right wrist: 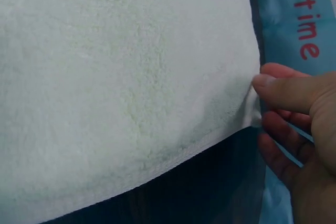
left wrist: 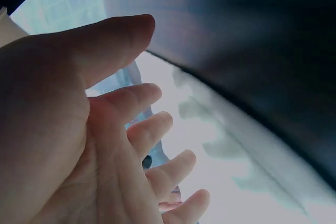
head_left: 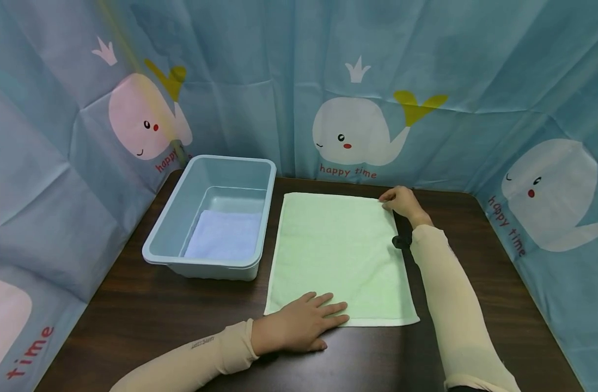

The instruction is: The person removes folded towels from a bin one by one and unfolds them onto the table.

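Note:
A pale green towel [head_left: 338, 250] lies spread out flat on the dark wooden table. At its far right corner my right hand [head_left: 404, 204] pinches the edge between thumb and fingers. The right wrist view shows that towel corner [right wrist: 231, 108] slightly lifted at the thumb and fingertips. My left hand [head_left: 301, 324] is over the towel's near edge toward the left, its fingers straight and spread. In the left wrist view the thumb and fingers of the left hand [left wrist: 110, 124] are apart, with nothing between them.
Left of the towel stands a light blue plastic basin [head_left: 208, 260] with a folded lavender cloth [head_left: 225, 234] on its bottom. The dark table [head_left: 132, 316] backs onto a blue curtain [head_left: 260, 65] printed with whales, which also hangs along both sides.

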{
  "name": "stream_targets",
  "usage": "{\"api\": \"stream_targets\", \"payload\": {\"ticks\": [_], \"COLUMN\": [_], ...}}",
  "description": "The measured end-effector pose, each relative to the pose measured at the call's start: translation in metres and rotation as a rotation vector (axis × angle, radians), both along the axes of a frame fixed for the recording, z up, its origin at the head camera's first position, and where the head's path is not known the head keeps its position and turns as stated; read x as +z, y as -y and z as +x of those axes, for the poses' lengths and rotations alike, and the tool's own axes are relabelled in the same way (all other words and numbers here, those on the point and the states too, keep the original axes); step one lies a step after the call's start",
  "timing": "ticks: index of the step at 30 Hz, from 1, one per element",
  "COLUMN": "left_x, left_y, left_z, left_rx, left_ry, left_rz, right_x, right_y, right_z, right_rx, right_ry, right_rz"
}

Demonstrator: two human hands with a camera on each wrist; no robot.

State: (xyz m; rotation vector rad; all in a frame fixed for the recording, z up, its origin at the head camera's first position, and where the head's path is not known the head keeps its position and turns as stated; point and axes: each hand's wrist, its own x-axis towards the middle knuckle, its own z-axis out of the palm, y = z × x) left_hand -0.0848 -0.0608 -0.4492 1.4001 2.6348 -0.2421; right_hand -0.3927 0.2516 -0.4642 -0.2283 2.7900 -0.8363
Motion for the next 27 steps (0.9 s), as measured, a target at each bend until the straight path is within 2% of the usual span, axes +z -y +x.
{"api": "stream_targets", "payload": {"ticks": [5,10,15,18,27], "left_x": [0.0,0.004,0.006,0.005,0.004], "left_y": [-0.007,-0.011,-0.018,-0.028,-0.07], "left_z": [0.001,0.0,-0.006,-0.011,-0.019], "left_rx": [-0.021,-0.03,-0.051,-0.062,-0.082], "left_ry": [-0.004,0.024,0.029,0.015,-0.009], "left_rz": [-0.034,-0.058,-0.03,-0.031,-0.116], "right_x": [0.002,0.004,0.005,0.005,0.0], "right_y": [0.003,0.005,0.005,0.006,0.007], "right_z": [-0.001,-0.001,-0.002,-0.001,-0.001], "right_rx": [0.027,0.035,0.035,0.038,0.032], "right_ry": [0.069,0.069,0.057,0.052,0.063], "right_rz": [0.006,0.032,0.038,0.018,-0.031]}}
